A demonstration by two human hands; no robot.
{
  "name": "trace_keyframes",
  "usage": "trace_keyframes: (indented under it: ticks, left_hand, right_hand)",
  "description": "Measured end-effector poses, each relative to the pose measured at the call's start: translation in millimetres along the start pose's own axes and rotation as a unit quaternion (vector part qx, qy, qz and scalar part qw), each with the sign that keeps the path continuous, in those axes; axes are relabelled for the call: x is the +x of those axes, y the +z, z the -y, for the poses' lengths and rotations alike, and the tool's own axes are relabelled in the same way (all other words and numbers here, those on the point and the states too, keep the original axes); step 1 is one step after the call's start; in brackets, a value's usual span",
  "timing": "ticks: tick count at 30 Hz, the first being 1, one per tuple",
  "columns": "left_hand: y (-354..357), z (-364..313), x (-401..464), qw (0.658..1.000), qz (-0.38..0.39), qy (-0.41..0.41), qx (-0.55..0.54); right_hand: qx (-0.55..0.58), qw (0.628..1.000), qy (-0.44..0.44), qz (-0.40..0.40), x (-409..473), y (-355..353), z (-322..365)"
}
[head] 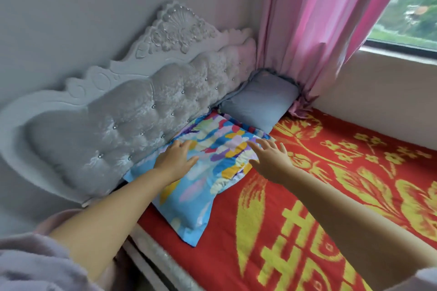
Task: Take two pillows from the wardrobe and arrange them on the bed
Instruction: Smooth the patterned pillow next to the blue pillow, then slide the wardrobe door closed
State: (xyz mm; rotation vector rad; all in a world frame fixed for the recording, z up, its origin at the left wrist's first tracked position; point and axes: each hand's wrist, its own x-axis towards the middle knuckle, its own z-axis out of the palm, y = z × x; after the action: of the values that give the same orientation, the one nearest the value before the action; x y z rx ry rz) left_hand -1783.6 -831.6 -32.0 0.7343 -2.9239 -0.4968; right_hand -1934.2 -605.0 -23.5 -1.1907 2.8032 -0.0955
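Observation:
A blue pillow with multicoloured blotches [208, 172] lies flat at the head of the bed [331, 196], against the headboard. My left hand [176, 158] rests palm down on its left part, fingers spread. Over the pillow's right edge is my right hand [269, 160], fingers apart and holding nothing. A plain grey-blue pillow [260, 101] sits beyond it in the far corner, leaning between the headboard and the curtain. The bed is covered with a red blanket bearing yellow floral patterns.
A tufted grey headboard [118, 125] with a carved white frame stands against the wall on the left. A pink curtain [319, 30] hangs in the corner, its hem touching the bed. A window [413, 7] and its sill run along the right.

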Motion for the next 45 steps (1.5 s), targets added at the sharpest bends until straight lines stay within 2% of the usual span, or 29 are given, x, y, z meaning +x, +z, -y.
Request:
trace_keyframes:
  ticks: [4,9,14,18,22,26,31,36,45]
  left_hand:
    - [-7,35,-91,0.997,-0.023,-0.074,-0.002]
    - [-7,69,-234,0.983,-0.036,-0.182,-0.011]
    - [-14,92,-376,0.960,-0.050,-0.274,-0.027]
    - [-26,94,-478,0.919,-0.110,-0.379,-0.025]
    - [-26,87,-578,0.851,-0.160,-0.500,-0.012]
    - [-18,74,-662,0.794,-0.172,-0.583,-0.025]
    - [-26,74,-760,0.738,-0.205,-0.643,-0.029]
    - [-62,114,-859,0.688,-0.220,-0.691,-0.006]
    - [-154,222,-1005,0.700,-0.205,-0.682,0.058]
  right_hand:
    - [0.010,0.997,-0.083,0.003,-29,14,66]
    - [0.011,0.983,-0.178,0.048,-101,37,142]
    - [-0.002,0.951,-0.303,0.064,-162,55,215]
    - [-0.016,0.909,-0.413,0.063,-206,59,287]
    - [-0.019,0.846,-0.529,0.068,-263,69,353]
    - [-0.025,0.796,-0.597,0.101,-327,88,395]
    - [-0.053,0.740,-0.657,0.134,-390,102,469]
    - [-0.039,0.693,-0.711,0.114,-458,105,577]
    - [0.009,0.664,-0.739,0.113,-583,71,775]
